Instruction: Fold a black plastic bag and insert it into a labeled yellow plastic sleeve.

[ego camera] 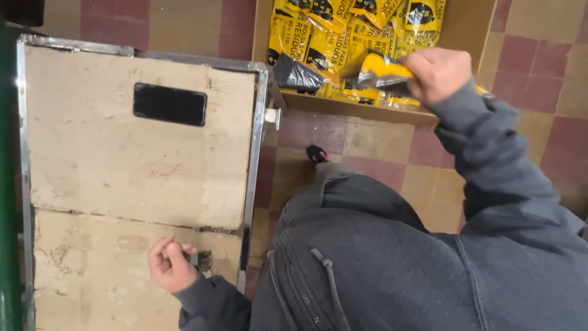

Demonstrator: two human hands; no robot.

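Observation:
My right hand (436,73) is raised over an open cardboard box (367,111) and grips a yellow and black packet of rolled bags (378,72), lifted just above the other packets. Several more yellow packets (318,37) fill the box. My left hand (169,265) rests with curled fingers on a worn cardboard-covered table top (122,165), near its right metal edge, with nothing visible in it. I wear a grey hooded sweatshirt.
A black phone (169,104) lies flat on the table's far half. The table has a metal rim (253,153). The floor is red and beige tile (380,153); one shoe tip (316,153) shows below the box.

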